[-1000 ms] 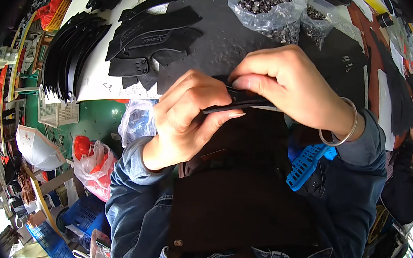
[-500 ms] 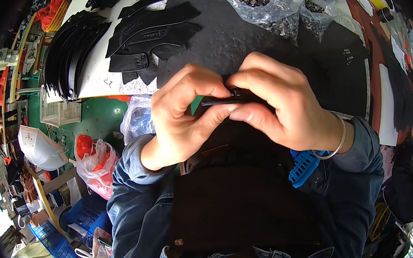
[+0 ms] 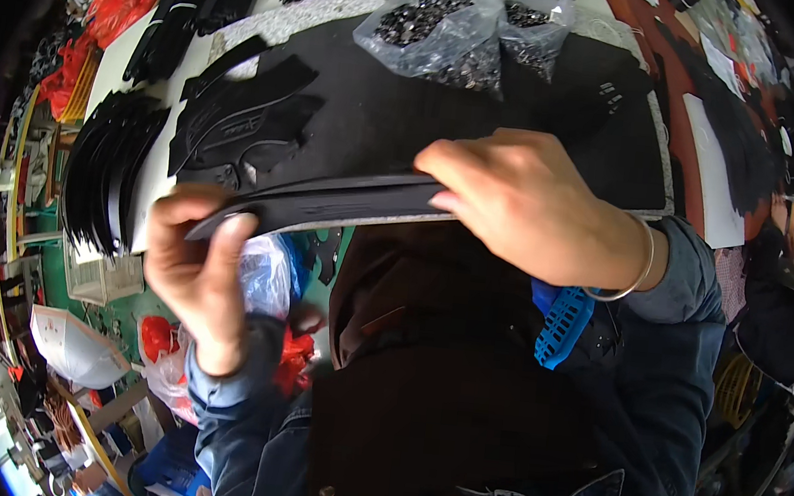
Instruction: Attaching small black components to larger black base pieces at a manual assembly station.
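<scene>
A black leather-like strap (image 3: 344, 201) is stretched between my two hands above the table's near edge. My left hand (image 3: 200, 262) pinches its left end between thumb and fingers. At the other end my right hand (image 3: 526, 198) closes on the strap with thumb and forefinger. A long fold or second layer runs along the strap's upper side. Just beyond my left hand lie several shaped black pieces (image 3: 246, 128) on the table. A bundle of long black strips (image 3: 113, 168) hangs over the table's left edge.
Two clear bags of small dark metal parts (image 3: 438, 22) stand on the black mat (image 3: 354, 100) at the back. A blue plastic basket (image 3: 563, 326) is below my right forearm. To the lower left are a white umbrella (image 3: 77, 348) and a pale crate (image 3: 102, 279).
My left hand has moved left and down, away from the right hand. The strap, earlier mostly hidden between both hands, now shows at length. The view has shifted somewhat.
</scene>
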Available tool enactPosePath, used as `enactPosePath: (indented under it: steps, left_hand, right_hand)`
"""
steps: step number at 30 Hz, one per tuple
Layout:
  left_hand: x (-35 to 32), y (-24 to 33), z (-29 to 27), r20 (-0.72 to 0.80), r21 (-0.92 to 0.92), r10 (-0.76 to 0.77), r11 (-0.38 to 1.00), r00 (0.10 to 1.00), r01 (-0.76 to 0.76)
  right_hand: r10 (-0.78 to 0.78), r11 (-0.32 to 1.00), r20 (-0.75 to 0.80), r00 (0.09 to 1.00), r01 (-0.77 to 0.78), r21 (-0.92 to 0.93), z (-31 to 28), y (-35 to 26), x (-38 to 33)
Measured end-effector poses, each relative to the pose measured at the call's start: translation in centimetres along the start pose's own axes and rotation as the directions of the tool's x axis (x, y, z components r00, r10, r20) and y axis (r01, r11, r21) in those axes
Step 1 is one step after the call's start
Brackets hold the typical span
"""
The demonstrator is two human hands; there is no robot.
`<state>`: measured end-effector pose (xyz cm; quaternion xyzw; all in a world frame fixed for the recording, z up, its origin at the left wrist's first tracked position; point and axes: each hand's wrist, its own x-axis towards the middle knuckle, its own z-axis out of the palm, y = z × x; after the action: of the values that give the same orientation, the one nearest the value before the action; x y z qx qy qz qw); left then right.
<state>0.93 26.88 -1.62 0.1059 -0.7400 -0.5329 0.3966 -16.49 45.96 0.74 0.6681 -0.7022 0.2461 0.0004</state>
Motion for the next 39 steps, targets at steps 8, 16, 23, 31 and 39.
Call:
enactPosePath:
  steps: [8, 16, 23, 31, 39]
  left_hand:
    - [0.9, 4.2, 4.7, 0.515, 0.633, 0.192, 0.573, 0.836, -0.521]
    - [-1.4, 1.8, 4.3, 0.435, 0.549, -0.249, 0.835, 0.865, -0.035]
    - [-1.7, 0.8, 4.9, 0.426, 0.494, -0.309, 0.867, 0.850, 0.067]
    - [-0.8, 0.5, 5.0, 0.367, 0.462, -0.347, 0.873, 0.863, 0.154]
    - [-0.8, 1.1, 5.2, 0.358, 0.306, -0.290, 0.935, 0.888, 0.182]
  right_hand:
    - [-0.233, 0.944, 0.052, 0.971, 0.213, 0.250, -0.4, 0.9, 2.1]
    - [0.430, 0.684, 0.000, 0.903, -0.326, -0.652, -2.6, 15.9, 2.6]
    - [0.316, 0.809, -0.081, 0.945, -0.313, -0.497, -1.4, 19.4, 2.6]
    - [0.327, 0.885, -0.103, 0.940, -0.266, 0.383, -2.9, 11.8, 1.8]
    - [0.069, 0.778, -0.045, 0.997, -0.026, 0.628, 1.5, 1.7, 1.2]
